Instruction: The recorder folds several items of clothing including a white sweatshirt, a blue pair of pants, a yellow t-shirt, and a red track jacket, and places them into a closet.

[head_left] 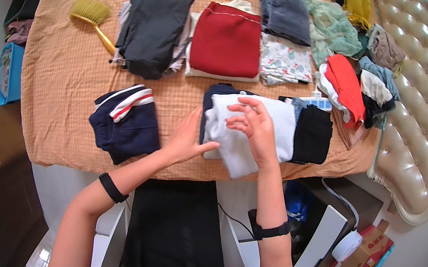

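Observation:
A folded white garment [282, 123] lies on a stack near the bed's front edge, with dark navy cloth [209, 101] showing under its left side. My left hand [189, 136] is at the stack's left edge, fingers stretched out and thumb apart. Above the white cloth is my right hand [253, 126], its fingers loosely bent and spread, with nothing in them. Whether either hand touches the cloth I cannot tell. To the left lies a folded navy garment [132, 134] with white and red striped trim. Folded black cloth [313, 136] adjoins the stack on the right.
Behind are a dark grey folded pile [152, 30], a red folded garment [228, 42], blue-grey trousers [285, 14] and patterned cloth [286, 58]. A yellow-handled brush [91, 12] lies far left. Loose clothes [344, 84] heap up by the tufted headboard [426, 84]. A power strip [318, 102] sits behind the black cloth.

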Action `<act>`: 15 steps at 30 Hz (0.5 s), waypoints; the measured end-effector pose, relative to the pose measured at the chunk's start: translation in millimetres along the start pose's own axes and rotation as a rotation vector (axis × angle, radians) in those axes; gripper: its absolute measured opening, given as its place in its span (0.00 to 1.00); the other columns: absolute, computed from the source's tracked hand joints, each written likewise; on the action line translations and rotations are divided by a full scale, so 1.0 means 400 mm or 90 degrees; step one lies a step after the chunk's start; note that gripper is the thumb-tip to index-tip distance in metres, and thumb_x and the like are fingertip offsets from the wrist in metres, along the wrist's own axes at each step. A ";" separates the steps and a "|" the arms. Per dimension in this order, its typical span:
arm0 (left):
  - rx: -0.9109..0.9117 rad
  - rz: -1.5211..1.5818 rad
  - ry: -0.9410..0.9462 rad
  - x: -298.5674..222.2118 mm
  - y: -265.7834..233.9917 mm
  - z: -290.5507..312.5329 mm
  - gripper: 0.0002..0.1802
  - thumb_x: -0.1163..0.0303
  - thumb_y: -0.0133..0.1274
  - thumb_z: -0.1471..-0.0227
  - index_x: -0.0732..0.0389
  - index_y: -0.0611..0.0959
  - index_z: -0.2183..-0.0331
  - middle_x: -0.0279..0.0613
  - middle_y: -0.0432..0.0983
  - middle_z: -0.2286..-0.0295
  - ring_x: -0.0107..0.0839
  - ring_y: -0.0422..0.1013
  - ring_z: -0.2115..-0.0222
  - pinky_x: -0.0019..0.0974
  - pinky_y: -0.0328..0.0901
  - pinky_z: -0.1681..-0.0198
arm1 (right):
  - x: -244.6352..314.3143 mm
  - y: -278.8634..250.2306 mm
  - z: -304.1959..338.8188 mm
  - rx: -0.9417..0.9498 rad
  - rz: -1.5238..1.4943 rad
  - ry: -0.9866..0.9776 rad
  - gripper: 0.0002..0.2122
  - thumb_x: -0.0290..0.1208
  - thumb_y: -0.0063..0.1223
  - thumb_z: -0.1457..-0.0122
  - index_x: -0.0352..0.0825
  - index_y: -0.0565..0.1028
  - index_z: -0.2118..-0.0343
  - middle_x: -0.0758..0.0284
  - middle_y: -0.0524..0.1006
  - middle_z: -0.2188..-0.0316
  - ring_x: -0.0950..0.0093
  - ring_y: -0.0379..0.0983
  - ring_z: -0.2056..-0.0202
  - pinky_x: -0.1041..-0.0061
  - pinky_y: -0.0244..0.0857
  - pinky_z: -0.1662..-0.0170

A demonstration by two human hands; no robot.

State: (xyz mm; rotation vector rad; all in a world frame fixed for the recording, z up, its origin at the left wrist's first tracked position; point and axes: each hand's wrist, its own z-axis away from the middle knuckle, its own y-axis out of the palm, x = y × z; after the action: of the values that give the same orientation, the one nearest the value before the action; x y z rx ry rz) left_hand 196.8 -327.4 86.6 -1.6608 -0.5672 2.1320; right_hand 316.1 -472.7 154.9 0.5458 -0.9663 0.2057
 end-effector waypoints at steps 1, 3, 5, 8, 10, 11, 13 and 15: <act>-0.013 0.089 -0.042 -0.021 0.032 -0.014 0.53 0.51 0.60 0.65 0.73 0.52 0.48 0.65 0.53 0.50 0.51 0.52 0.48 0.43 0.50 0.45 | 0.022 -0.027 0.007 -0.006 -0.042 -0.032 0.12 0.31 0.43 0.43 0.31 0.65 0.58 0.60 0.72 0.65 0.75 0.72 0.69 0.79 0.67 0.64; -0.017 0.172 -0.079 -0.057 0.093 -0.040 0.53 0.50 0.61 0.66 0.74 0.53 0.49 0.66 0.53 0.51 0.50 0.53 0.48 0.43 0.50 0.46 | 0.018 -0.120 0.010 -0.103 0.095 -0.115 0.13 0.31 0.45 0.44 0.30 0.65 0.59 0.60 0.73 0.66 0.73 0.72 0.67 0.78 0.66 0.62; -0.101 0.314 -0.112 -0.061 0.122 -0.056 0.53 0.56 0.63 0.67 0.74 0.52 0.49 0.64 0.55 0.52 0.46 0.55 0.49 0.41 0.52 0.47 | 0.004 -0.179 0.008 -0.279 0.513 -0.230 0.15 0.30 0.51 0.49 0.29 0.67 0.60 0.58 0.72 0.63 0.68 0.67 0.58 0.72 0.60 0.54; -0.050 0.295 -0.213 -0.011 0.142 -0.105 0.53 0.60 0.65 0.68 0.73 0.50 0.49 0.59 0.58 0.54 0.42 0.57 0.50 0.39 0.53 0.48 | -0.139 -0.328 0.021 -0.368 0.738 -0.167 0.35 0.43 0.60 0.58 0.32 0.58 0.49 0.49 0.57 0.50 0.56 0.53 0.47 0.63 0.48 0.46; 0.011 0.329 -0.251 0.039 0.125 -0.113 0.51 0.59 0.64 0.66 0.70 0.50 0.49 0.54 0.58 0.53 0.40 0.57 0.50 0.38 0.54 0.48 | -0.181 -0.331 0.016 -0.301 0.651 -0.135 0.43 0.47 0.62 0.62 0.33 0.52 0.45 0.48 0.53 0.49 0.52 0.51 0.47 0.60 0.47 0.45; 0.028 0.346 -0.240 0.085 0.123 -0.107 0.49 0.60 0.63 0.65 0.68 0.52 0.48 0.52 0.59 0.53 0.38 0.57 0.51 0.38 0.54 0.48 | -0.179 -0.313 0.014 -0.297 0.655 -0.133 0.43 0.47 0.62 0.62 0.33 0.52 0.45 0.49 0.54 0.50 0.52 0.51 0.47 0.60 0.48 0.46; 0.094 0.395 -0.263 0.103 0.114 -0.103 0.45 0.60 0.60 0.61 0.63 0.54 0.48 0.46 0.58 0.52 0.35 0.57 0.51 0.36 0.53 0.48 | -0.142 -0.287 0.017 -0.298 0.601 -0.068 0.44 0.48 0.63 0.63 0.33 0.52 0.46 0.50 0.55 0.50 0.52 0.54 0.49 0.62 0.50 0.47; 0.116 0.429 -0.279 0.121 0.128 -0.110 0.44 0.60 0.60 0.61 0.63 0.54 0.47 0.45 0.58 0.52 0.35 0.56 0.51 0.36 0.53 0.48 | -0.132 -0.322 0.019 -0.313 0.572 -0.031 0.44 0.48 0.63 0.63 0.32 0.53 0.46 0.50 0.56 0.51 0.53 0.55 0.50 0.63 0.51 0.47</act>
State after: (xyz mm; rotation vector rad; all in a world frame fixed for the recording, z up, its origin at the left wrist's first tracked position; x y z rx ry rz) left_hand 225.8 -341.6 10.0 -1.4077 0.1169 2.9529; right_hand 332.6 -582.0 69.9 -0.3674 -1.2112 0.7326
